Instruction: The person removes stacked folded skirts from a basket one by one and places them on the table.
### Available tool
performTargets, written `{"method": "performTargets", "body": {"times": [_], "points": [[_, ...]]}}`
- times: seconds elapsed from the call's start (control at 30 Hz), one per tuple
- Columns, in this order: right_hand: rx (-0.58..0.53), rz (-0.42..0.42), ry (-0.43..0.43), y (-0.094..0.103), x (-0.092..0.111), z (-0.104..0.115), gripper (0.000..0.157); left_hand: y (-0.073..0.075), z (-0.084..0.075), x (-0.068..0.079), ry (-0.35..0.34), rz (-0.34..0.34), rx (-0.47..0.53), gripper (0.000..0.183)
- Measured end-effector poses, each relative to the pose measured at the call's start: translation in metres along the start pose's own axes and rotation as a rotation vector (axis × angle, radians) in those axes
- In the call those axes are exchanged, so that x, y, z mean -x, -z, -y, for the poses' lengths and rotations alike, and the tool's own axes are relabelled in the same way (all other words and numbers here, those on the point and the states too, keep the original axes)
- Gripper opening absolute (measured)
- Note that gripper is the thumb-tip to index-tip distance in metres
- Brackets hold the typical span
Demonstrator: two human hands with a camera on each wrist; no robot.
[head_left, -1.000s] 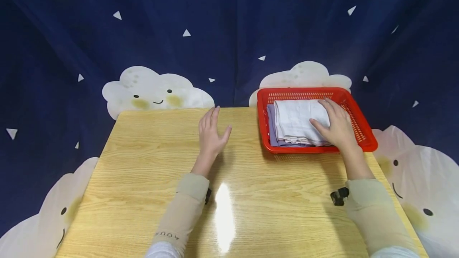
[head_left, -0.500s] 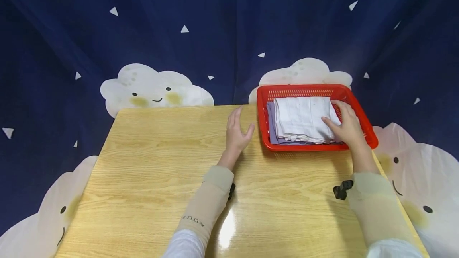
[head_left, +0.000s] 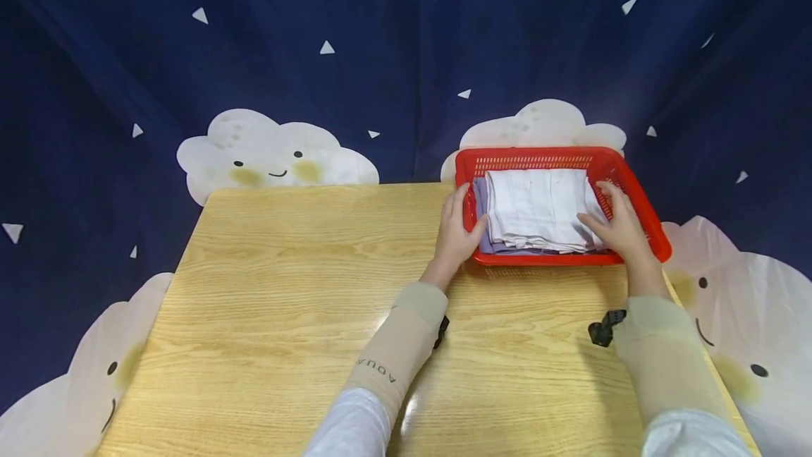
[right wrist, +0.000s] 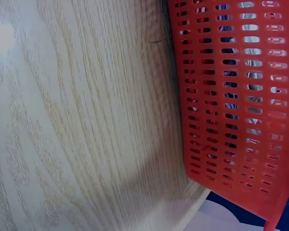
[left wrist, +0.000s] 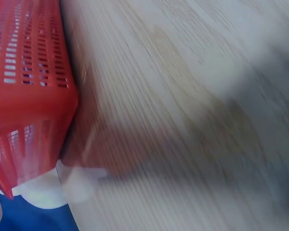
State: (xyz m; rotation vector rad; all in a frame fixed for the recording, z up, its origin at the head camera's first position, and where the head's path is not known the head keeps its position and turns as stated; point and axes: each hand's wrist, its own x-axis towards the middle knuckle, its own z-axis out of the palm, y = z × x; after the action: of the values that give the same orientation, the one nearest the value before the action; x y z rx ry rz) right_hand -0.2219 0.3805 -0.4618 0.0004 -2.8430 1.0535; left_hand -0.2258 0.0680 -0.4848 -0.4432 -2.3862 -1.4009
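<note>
Bench [head_left: 304, 266] across the lower frame carries the red basket [head_left: 545, 260], right of centre, where white cloth [head_left: 539, 206] lies already folded over purple cloth [head_left: 480, 196], seemingly not yet lifted, your left grip [head_left: 455, 231] spread at the basket's left rim and your right grip [head_left: 623, 228] spread at the white cloth's right edge.

The basket [head_left: 545, 259] stands at the far right of the desk [head_left: 285, 288], the curtain [head_left: 406, 34] behind it. In it, the upper cloth [head_left: 539, 206] lies on the lower cloth [head_left: 480, 192], which juts out left. The left grip [head_left: 455, 235] is at the basket's left end, the right grip [head_left: 618, 228] at its right.
</note>
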Motion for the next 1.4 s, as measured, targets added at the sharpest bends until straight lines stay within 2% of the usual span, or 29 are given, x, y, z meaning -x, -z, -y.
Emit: {"method": "performTargets", "body": {"times": [0.17, 0.27, 0.4, 0.57, 0.7, 0.87, 0.93, 1.1, 1.2, 1.4], "points": [[0.004, 0.051, -0.074, 0.0, -0.002, -0.003, 0.088, -0.008, -0.011, -0.006, 0.011, 0.022, 0.032, 0.067], [0.001, 0.078, -0.106, 0.0, -0.005, -0.004, 0.09, -0.013, -0.019, -0.01, 0.039, 0.058, 0.045, 0.069], [0.007, 0.101, -0.136, 0.001, -0.008, -0.004, 0.092, -0.019, -0.03, -0.015, 0.145, 0.126, 0.046, 0.074], [0.018, 0.112, -0.15, 0.0, -0.011, -0.006, 0.092, -0.026, -0.04, -0.022, 0.271, 0.176, 0.085, 0.079], [0.022, 0.115, -0.159, -0.002, -0.012, -0.009, 0.092, -0.033, -0.044, -0.025, 0.394, 0.181, 0.127, 0.082], [0.001, 0.14, -0.178, -0.004, -0.011, -0.008, 0.096, -0.041, -0.043, -0.025, 0.504, 0.17, 0.165, 0.086], [-0.014, 0.162, -0.188, -0.005, -0.01, -0.007, 0.098, -0.043, -0.042, -0.025, 0.513, 0.174, 0.183, 0.089], [-0.03, 0.216, -0.212, -0.005, -0.01, -0.008, 0.102, -0.047, -0.043, -0.026, 0.549, 0.238, 0.206, 0.09], [-0.029, 0.259, -0.239, -0.004, -0.011, -0.009, 0.105, -0.047, -0.044, -0.026, 0.596, 0.28, 0.202, 0.088], [-0.009, 0.364, -0.277, -0.003, -0.011, -0.009, 0.108, -0.047, -0.045, -0.025, 0.642, 0.333, 0.184, 0.087]]}}
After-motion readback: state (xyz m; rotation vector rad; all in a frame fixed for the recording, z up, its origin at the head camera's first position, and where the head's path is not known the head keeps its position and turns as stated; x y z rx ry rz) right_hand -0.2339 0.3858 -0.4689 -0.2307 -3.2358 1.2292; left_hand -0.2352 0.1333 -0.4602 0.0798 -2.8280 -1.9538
